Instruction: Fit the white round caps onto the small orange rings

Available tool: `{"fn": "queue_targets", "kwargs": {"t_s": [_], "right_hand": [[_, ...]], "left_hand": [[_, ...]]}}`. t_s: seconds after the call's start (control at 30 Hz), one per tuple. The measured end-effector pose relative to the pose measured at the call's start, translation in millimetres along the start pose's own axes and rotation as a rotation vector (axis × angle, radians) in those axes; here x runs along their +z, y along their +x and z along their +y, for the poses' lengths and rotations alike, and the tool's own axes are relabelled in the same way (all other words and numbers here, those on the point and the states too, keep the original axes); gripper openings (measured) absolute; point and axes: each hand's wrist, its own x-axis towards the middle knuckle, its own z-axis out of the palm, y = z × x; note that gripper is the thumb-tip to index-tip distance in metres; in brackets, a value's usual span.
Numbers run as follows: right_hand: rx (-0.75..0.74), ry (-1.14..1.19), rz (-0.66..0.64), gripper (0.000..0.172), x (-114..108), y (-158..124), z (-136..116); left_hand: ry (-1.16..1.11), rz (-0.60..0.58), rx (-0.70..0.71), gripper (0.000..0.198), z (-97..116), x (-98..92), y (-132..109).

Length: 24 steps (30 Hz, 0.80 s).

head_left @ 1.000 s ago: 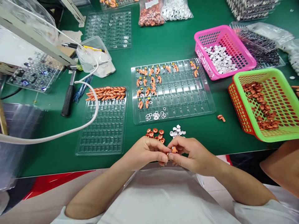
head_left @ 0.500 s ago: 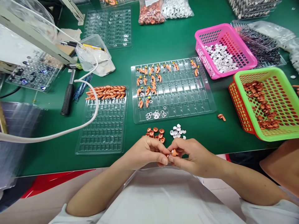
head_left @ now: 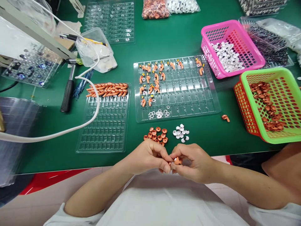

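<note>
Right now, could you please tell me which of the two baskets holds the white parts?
The pink basket, farther back, holds the white parts; the green basket holds orange parts.

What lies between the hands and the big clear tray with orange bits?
In the head view, two small piles lie on the green mat: orange caps and, to their right, white discs.

The left forearm and the right forearm extended from the lower corners and converged toward the midline, both bare. The left hand was positioned palm-down, fingers curled, thumb and forefinger pinched at the tips. The right hand faced it, knuckles up, its fingers bent inward in a matching pinch. The fingertips of both hands met, touching, just ahead of the torso.
</note>
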Motion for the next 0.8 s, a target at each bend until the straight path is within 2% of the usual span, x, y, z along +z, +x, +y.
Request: {"fn": "queue_targets", "kwargs": {"t_s": [0.43,0.57,0.7,0.8], "right_hand": [[-0.077,-0.053,0.017,0.006,-1.3,4.5,1.2],[-0.047,-0.066,0.039,0.004,-6.0,9.6,-2.7],[-0.033,-0.091,0.106,0.003,-12.6,14.8,-10.7],[-0.059,-0.066,0.169,0.015,-15.9,15.2,-13.4]], "left_hand": [[-0.036,0.029,0.058,0.015,-6.0,-1.0,-1.0],[-0.045,0.062,0.049,0.015,1.3,0.8,-1.0],[-0.019,0.037,0.066,0.018,11.6,-0.9,-0.3],[0.001,0.0,0.102,0.022,14.4,-3.9,1.1]]}}
